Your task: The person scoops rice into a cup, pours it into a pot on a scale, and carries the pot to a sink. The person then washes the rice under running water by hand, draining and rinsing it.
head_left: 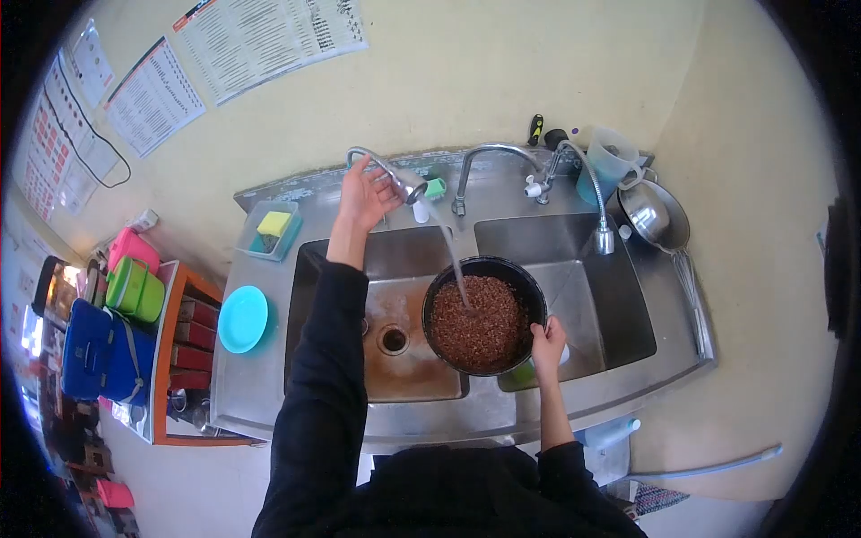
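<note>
Water streams from a flexible faucet (408, 186) down into a black pot (535, 300) full of reddish-brown grains (475, 323). The pot sits over the divider between the two sink basins. My left hand (366, 195) is raised at the faucet's neck and head, its fingers spread behind it; whether it grips the faucet is unclear. With its thumb on top, my right hand (549, 348) holds the pot's right rim.
A turquoise plate (243, 319) and a container with a yellow sponge (274, 224) lie left of the sink. Two more faucets, a plastic jug (605, 166) and metal bowls (647, 211) stand at the back right.
</note>
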A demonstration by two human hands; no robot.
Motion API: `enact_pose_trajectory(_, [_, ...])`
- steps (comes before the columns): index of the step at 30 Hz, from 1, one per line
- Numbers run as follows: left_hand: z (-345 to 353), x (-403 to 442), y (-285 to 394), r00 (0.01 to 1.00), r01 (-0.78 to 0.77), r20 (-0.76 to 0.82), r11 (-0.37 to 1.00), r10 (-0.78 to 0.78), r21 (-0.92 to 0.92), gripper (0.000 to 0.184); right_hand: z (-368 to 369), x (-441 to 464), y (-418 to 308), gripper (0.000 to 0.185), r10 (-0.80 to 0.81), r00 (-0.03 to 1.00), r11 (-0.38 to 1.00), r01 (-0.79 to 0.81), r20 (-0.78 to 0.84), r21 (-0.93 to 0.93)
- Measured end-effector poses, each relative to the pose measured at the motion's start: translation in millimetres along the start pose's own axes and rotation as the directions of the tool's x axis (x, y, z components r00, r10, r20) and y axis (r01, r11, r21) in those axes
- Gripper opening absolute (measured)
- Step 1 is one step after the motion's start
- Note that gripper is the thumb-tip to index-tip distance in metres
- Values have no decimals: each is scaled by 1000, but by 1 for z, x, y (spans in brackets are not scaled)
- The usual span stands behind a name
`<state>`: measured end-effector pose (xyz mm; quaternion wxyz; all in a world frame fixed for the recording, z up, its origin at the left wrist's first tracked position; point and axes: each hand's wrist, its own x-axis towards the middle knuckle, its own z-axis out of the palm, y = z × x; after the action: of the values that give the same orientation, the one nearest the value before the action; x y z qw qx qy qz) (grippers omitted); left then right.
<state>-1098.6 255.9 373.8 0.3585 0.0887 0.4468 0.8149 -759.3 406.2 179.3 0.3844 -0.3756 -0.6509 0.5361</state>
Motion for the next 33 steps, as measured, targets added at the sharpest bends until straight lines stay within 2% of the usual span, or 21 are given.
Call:
enact_pose_trajectory(6, [23, 7, -12, 996, -83, -30, 984, 79, -160, 48, -4, 3, 10, 26, -49, 998, 989, 54, 39, -136])
enact_pose_trajectory(9, [3, 6, -31, 985, -162, 32, 973, 169, -164, 49, -5, 5, 9, 28, -75, 997, 985, 79, 36, -156])
enact_pose_trajectory(12, [-13, -10, -48, 971, -168, 133, 965, 197, -201, 58, -6, 6, 0, 32, -65, 997, 978, 71, 34, -194])
enact_pose_trajectory(15, [-21, -40, -72, 988, -106, 99, 988, 118, -114, 52, -10, 11, 4, 30, -19, 996, 949, 44, 83, -313])
enact_pose_trajectory(18, [-41, -60, -104, 997, -57, -26, 938, 70, 342, 46, -12, 8, -29, 23, 6, 996, 944, 22, 84, -330])
enact_pose_trajectory(21, [-57, -85, -134, 987, -43, -102, 806, 127, 591, 36, -9, 7, -55, 20, -383, 924, 813, 332, -9, -478])
enact_pose_trajectory(24, [-72, -99, -156, 971, -137, -61, 754, 229, 643, 30, -3, 16, -81, 22, -543, 834, 719, 519, 92, -462])
enact_pose_trajectory(25, [-71, -104, -158, 954, -172, -58, 695, 294, 698, 28, 2, 21, -84, 23, -415, 876, 785, 481, 246, -391])
enact_pose_trajectory(26, [-68, -108, -163, 933, -202, -49, 631, 356, 749, 26, 7, 26, -87, 24, -281, 872, 845, 423, 400, -328])
enact_pose_trajectory(27, [-59, -113, -165, 908, -228, -33, 561, 417, 796, 25, 12, 32, -89, 25, -149, 824, 895, 347, 547, -279])
enact_pose_trajectory(28, [-49, -114, -169, 925, -246, -18, 631, 381, 736, 24, 20, 39, -84, 26, -85, 789, 861, 366, 608, -354])
enact_pose_trajectory(30, [-25, -117, -182, 948, -267, 24, 756, 316, 598, 23, 42, 52, -59, 29, 59, 708, 767, 419, 703, -486])
enact_pose_trajectory(32, [13, -129, -197, 987, 31, -153, 902, 39, 430, 33, 60, 51, -49, 32, 83, 761, 662, 441, 644, -606])
enact_pose_trajectory(33, [15, -125, -219, 961, 67, -270, 893, 63, 445, 35, 68, 52, -44, 33, 90, 786, 604, 445, 612, -661])
